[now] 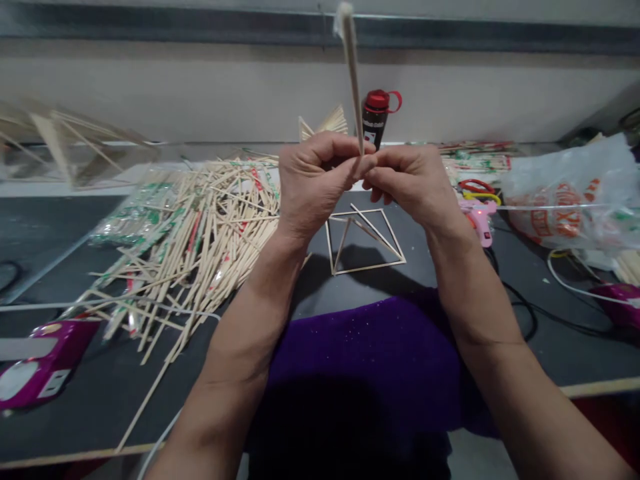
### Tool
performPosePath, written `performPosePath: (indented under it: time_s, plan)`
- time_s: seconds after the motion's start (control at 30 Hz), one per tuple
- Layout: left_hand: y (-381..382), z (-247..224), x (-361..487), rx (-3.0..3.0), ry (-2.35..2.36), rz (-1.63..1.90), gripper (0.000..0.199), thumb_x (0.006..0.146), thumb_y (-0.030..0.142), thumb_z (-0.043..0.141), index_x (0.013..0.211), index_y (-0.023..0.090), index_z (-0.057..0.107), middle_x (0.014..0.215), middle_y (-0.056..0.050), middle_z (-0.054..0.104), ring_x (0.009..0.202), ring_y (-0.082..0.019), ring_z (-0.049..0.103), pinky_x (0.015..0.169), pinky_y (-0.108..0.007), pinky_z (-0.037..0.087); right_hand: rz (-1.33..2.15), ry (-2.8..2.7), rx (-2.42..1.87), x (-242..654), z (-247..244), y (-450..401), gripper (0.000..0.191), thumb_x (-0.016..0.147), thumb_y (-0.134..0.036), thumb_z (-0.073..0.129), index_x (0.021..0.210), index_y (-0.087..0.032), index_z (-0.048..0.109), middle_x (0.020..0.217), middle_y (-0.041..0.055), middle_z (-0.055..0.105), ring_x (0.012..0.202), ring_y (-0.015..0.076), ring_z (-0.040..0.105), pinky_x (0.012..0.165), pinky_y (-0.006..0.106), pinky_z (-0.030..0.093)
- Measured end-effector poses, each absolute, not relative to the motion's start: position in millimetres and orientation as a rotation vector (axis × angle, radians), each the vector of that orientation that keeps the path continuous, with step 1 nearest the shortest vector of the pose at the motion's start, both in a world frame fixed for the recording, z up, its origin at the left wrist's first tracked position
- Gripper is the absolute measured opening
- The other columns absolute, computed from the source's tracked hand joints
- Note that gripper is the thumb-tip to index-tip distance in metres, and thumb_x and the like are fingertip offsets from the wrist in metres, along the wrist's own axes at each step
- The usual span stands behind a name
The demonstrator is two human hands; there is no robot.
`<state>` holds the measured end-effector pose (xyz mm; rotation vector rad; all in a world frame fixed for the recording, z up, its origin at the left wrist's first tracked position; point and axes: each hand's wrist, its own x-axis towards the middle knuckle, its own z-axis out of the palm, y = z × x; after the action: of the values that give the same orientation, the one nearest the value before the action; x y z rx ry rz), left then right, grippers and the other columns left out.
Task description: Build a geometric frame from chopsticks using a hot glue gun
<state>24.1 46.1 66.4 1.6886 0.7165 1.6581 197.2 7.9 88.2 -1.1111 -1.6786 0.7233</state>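
A thin wooden chopstick [354, 80] stands nearly upright above the table, with a whitish blob at its top end. My left hand [320, 177] is closed, pinching the chopstick near its lower end between thumb and fingers. My right hand [407, 180] is closed too, its thumb and forefinger pressed together at the same lower end, touching the left fingertips. Below and behind the hands, a frame of joined chopsticks [369, 268] lies on the dark table, a four-sided outline with slanting sticks inside it.
Loose chopsticks [200, 247] and wrapped packs [145, 207] heap at left. A pink glue gun [481, 220], a plastic bag [570, 193] and cables lie right. Behind stands a dark bottle [375, 120] with a red cap. Purple devices [55, 353] sit at both sides; purple cloth [365, 353] is nearest me.
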Motion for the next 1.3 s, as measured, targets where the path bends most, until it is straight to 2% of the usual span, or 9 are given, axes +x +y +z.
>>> performPosePath:
  time_s: [0.1, 0.23, 0.3, 0.4, 0.57, 0.73, 0.83, 1.0, 1.3]
  plan:
    - [55.3, 60.0, 24.3, 1.786, 0.623, 1.768, 0.024, 0.089, 0.041, 0.104, 0.083, 0.026, 0.086, 0.081, 0.002, 0.084, 0.073, -0.016, 0.079, 0.062, -0.028, 0.062, 0.8, -1.684, -1.035, 198.8, 85.4, 12.5, 0.015, 0.096, -0.026, 0.076, 0.086, -0.016, 0.076, 0.07, 0.0006, 0.068, 0.065, 0.0111, 0.068, 0.059, 0.019, 0.055]
    - [58.8, 54.8, 20.9, 1.834, 0.567, 1.795, 0.031, 0.09, 0.06, 0.101, 0.086, 0.032, 0.089, 0.087, 0.002, 0.085, 0.077, -0.017, 0.078, 0.066, -0.031, 0.063, 0.894, -1.647, -1.021, 199.4, 83.6, 17.1, 0.009, 0.093, -0.02, 0.075, 0.085, -0.015, 0.075, 0.07, 0.0006, 0.068, 0.062, 0.0098, 0.067, 0.059, 0.018, 0.057]
    - [58.8, 52.6, 20.1, 1.826, 0.501, 1.797, 0.031, 0.089, 0.064, 0.101, 0.092, 0.034, 0.091, 0.087, 0.003, 0.085, 0.075, -0.015, 0.077, 0.066, -0.03, 0.062, 0.949, -1.634, -1.013, 200.1, 83.4, 18.5, 0.009, 0.092, -0.021, 0.077, 0.086, -0.015, 0.075, 0.071, 0.0006, 0.069, 0.062, 0.0096, 0.067, 0.059, 0.018, 0.057]
    - [58.3, 50.7, 20.8, 1.816, 0.383, 1.833, 0.035, 0.092, 0.065, 0.099, 0.1, 0.032, 0.092, 0.088, 0.004, 0.085, 0.071, -0.011, 0.075, 0.064, -0.027, 0.061, 1.022, -1.597, -0.976, 201.3, 82.8, 19.7, 0.01, 0.092, -0.021, 0.079, 0.086, -0.015, 0.075, 0.074, 0.0011, 0.071, 0.062, 0.009, 0.066, 0.059, 0.019, 0.057]
    - [51.8, 57.5, 20.4, 1.701, 0.456, 1.704, 0.031, 0.096, 0.057, 0.099, 0.101, 0.028, 0.091, 0.088, 0.002, 0.085, 0.072, -0.014, 0.08, 0.064, -0.025, 0.064, 1.14, -1.492, -0.9, 202.3, 80.9, 20.1, 0.011, 0.09, -0.021, 0.082, 0.084, -0.015, 0.075, 0.073, 0.0003, 0.071, 0.057, 0.0078, 0.063, 0.055, 0.018, 0.054]
    - [49.9, 66.4, 17.1, 1.544, 0.724, 1.561, 0.027, 0.1, 0.051, 0.095, 0.107, 0.025, 0.088, 0.102, -0.003, 0.089, 0.081, -0.016, 0.086, 0.061, -0.021, 0.065, 1.231, -1.39, -0.897, 203.5, 80.6, 20.9, 0.013, 0.088, -0.022, 0.087, 0.084, -0.015, 0.077, 0.072, 0.0001, 0.072, 0.054, 0.0077, 0.062, 0.051, 0.019, 0.052]
    - [52.1, 67.1, 16.3, 1.498, 0.78, 1.523, 0.024, 0.103, 0.047, 0.093, 0.111, 0.025, 0.088, 0.108, -0.004, 0.09, 0.085, -0.016, 0.087, 0.06, -0.017, 0.064, 1.251, -1.355, -0.927, 203.3, 80.9, 20.9, 0.023, 0.087, -0.029, 0.095, 0.086, -0.015, 0.077, 0.073, 0.0005, 0.073, 0.055, 0.0078, 0.062, 0.052, 0.019, 0.054]
    - [51.9, 67.3, 17.0, 1.485, 0.834, 1.484, 0.018, 0.106, 0.041, 0.09, 0.113, 0.024, 0.087, 0.106, -0.004, 0.089, 0.082, -0.014, 0.086, 0.059, -0.015, 0.062, 1.249, -1.352, -0.941, 202.3, 81.3, 19.7, 0.04, 0.089, -0.047, 0.099, 0.082, -0.016, 0.074, 0.074, 0.002, 0.074, 0.056, 0.0082, 0.063, 0.053, 0.019, 0.054]
    - [50.1, 63.5, 21.2, 1.627, 0.829, 1.433, 0.017, 0.107, 0.038, 0.088, 0.109, 0.021, 0.086, 0.096, -0.004, 0.087, 0.076, -0.014, 0.084, 0.06, -0.018, 0.063, 1.176, -1.475, -0.979, 201.4, 77.2, 21.1, 0.029, 0.089, -0.031, 0.091, 0.072, -0.016, 0.073, 0.064, 0.0007, 0.067, 0.05, 0.008, 0.058, 0.047, 0.02, 0.047]
